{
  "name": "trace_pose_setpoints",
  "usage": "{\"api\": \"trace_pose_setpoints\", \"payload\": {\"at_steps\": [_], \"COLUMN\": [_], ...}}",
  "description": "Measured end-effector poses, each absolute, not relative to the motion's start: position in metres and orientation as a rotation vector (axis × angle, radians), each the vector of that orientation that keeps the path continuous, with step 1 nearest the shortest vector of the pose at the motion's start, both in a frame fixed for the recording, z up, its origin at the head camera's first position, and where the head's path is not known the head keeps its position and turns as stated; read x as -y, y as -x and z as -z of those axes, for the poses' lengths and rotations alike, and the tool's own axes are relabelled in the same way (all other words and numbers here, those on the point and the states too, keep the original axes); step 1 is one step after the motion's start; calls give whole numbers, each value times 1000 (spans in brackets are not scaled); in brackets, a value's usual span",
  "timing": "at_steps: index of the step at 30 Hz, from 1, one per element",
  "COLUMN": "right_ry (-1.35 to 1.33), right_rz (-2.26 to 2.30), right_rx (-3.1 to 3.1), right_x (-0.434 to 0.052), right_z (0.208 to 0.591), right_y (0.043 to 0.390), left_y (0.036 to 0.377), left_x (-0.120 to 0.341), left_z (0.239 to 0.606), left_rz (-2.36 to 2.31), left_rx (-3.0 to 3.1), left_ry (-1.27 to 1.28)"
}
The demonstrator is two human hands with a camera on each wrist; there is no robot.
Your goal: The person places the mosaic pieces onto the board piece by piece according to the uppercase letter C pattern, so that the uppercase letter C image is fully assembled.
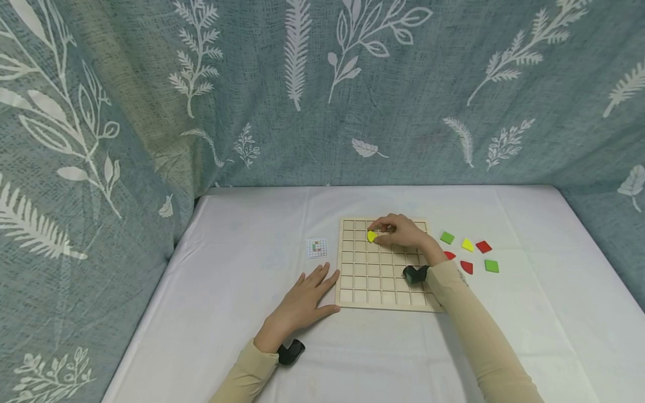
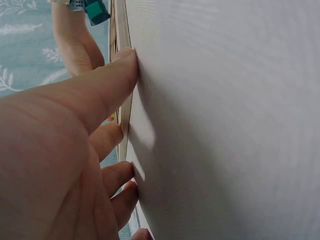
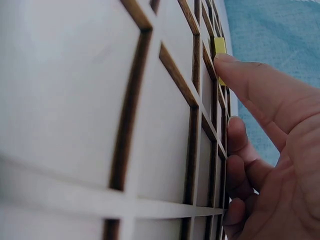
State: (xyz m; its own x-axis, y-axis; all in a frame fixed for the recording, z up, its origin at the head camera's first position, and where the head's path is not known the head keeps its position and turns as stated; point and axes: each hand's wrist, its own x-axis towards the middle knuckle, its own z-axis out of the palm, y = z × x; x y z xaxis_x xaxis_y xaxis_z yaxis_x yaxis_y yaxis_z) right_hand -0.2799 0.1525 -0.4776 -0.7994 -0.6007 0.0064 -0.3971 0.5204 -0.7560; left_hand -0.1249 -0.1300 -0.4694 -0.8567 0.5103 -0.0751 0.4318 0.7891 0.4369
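Note:
A square wooden grid board [image 1: 360,308] lies flat on the white cloth. My right hand [image 1: 403,232] reaches over its upper part and pinches a yellow tile [image 1: 372,235] with a curved edge between thumb and fingers. In the right wrist view the thumb is on the yellow tile [image 3: 220,46], which overlaps the far cells, while the other fingers are curled close to the grid. My left hand [image 1: 302,302] rests on the cloth with fingers spread, its thumb and index fingertips right at the board's left edge. In the left wrist view these fingers [image 2: 112,82] lie along that edge.
Right of the board lie loose tiles: green [image 1: 447,238], yellow [image 1: 467,244] and several others, some red. A small card [image 1: 316,248] printed with a coloured grid pattern lies left of the board. A patterned curtain [image 1: 322,140] hangs behind the table.

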Motion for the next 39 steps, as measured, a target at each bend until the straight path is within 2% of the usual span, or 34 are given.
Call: {"api": "trace_pose_setpoints", "payload": {"at_steps": [24, 39], "right_ry": [682, 694], "right_rz": [1161, 1154], "right_rx": [-2520, -2555], "right_x": [-148, -152], "right_z": [476, 476], "right_y": [278, 278], "left_y": [125, 126], "left_x": [131, 132], "left_z": [471, 472], "left_rz": [-615, -596], "left_rx": [-2783, -2788], "left_ry": [-731, -741]}}
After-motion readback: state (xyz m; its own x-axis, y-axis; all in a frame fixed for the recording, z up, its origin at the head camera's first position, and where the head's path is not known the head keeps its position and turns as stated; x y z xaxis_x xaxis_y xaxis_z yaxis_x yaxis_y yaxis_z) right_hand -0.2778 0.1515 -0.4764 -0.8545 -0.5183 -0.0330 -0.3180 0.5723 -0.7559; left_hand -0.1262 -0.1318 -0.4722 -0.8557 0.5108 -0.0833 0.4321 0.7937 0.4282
